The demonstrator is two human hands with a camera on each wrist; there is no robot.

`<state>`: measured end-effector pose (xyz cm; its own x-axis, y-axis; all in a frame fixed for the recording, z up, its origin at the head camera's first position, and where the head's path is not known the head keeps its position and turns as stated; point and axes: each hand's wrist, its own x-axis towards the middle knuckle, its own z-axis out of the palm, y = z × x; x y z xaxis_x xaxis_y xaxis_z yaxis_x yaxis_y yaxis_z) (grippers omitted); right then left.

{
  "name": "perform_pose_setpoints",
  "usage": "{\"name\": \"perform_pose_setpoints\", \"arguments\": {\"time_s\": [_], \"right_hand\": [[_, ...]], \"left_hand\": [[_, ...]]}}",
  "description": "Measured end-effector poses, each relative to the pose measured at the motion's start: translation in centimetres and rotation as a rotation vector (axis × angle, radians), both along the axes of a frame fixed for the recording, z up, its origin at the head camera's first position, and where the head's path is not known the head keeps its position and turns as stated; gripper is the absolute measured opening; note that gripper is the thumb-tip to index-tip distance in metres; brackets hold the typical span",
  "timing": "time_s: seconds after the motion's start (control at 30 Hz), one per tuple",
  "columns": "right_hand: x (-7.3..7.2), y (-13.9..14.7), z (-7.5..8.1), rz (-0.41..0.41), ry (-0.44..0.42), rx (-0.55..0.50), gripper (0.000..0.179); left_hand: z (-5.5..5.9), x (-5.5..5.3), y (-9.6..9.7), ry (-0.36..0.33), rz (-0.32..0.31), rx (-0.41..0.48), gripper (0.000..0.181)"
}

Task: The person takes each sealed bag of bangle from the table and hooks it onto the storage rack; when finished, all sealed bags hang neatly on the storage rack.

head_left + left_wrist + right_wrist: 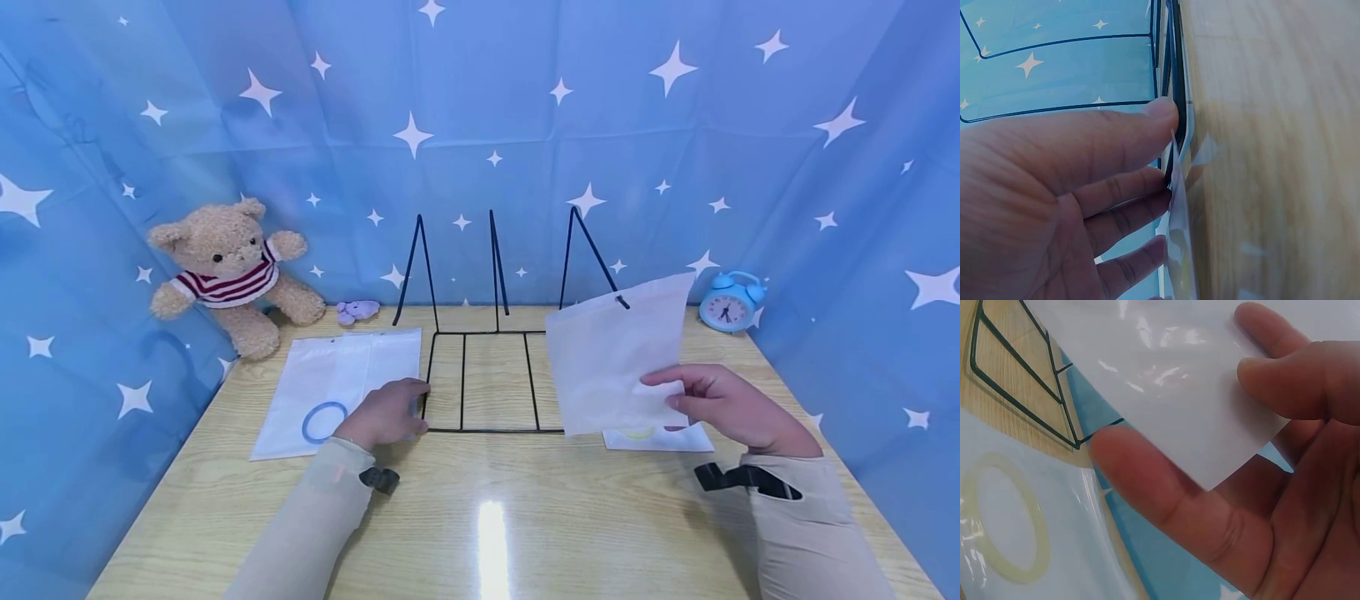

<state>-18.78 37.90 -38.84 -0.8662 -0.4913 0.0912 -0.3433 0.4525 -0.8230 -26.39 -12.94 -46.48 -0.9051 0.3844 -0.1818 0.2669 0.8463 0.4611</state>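
A black wire display rack (462, 383) with three angled hooks stands on the table. My left hand (386, 414) grips the left side wire of its base, thumb and fingertips meeting at the wire in the left wrist view. A white plastic bag (615, 358) hangs at the right hook, whose tip pokes out near the bag's top edge. My right hand (727, 404) pinches this bag by its lower right part between thumb and fingers. Beneath it lies another white bag (1079, 550) with a yellow ring (1038, 525) inside, mostly hidden in the head view.
Left of the rack lies a white bag (341, 367) with a blue ring (306, 425). A teddy bear (225, 258) sits at the back left beside a small purple toy (358, 311). A blue alarm clock (727, 310) stands back right. Starry curtains (495, 100) border the wooden table (420, 533).
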Motion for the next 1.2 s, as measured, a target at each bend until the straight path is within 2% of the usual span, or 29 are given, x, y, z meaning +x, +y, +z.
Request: {"name": "perform_pose_setpoints", "arguments": {"time_s": [0.2, 0.37, 0.63, 0.9, 1.2], "right_hand": [[-0.2, 0.0, -0.1, 0.044, -0.038, -0.085, 0.038], [-0.1, -0.2, -0.1, 0.038, -0.071, -0.143, 0.039], [-0.1, -0.4, -0.3, 0.0, -0.054, -0.149, 0.041], [-0.1, -0.8, -0.5, -0.082, -0.064, -0.139, 0.043], [-0.2, -1.0, -0.6, -0.102, -0.026, -0.168, 0.042]], "left_hand": [[0.0, 0.0, 0.0, -0.002, 0.004, 0.003, 0.07], [0.0, 0.1, 0.0, -0.006, 0.009, 0.007, 0.069], [0.2, 0.2, 0.1, -0.009, 0.009, 0.006, 0.069], [0.1, 0.3, 0.0, -0.01, 0.013, 0.016, 0.069], [0.1, 0.2, 0.1, -0.003, 0.008, 0.003, 0.068]]}}
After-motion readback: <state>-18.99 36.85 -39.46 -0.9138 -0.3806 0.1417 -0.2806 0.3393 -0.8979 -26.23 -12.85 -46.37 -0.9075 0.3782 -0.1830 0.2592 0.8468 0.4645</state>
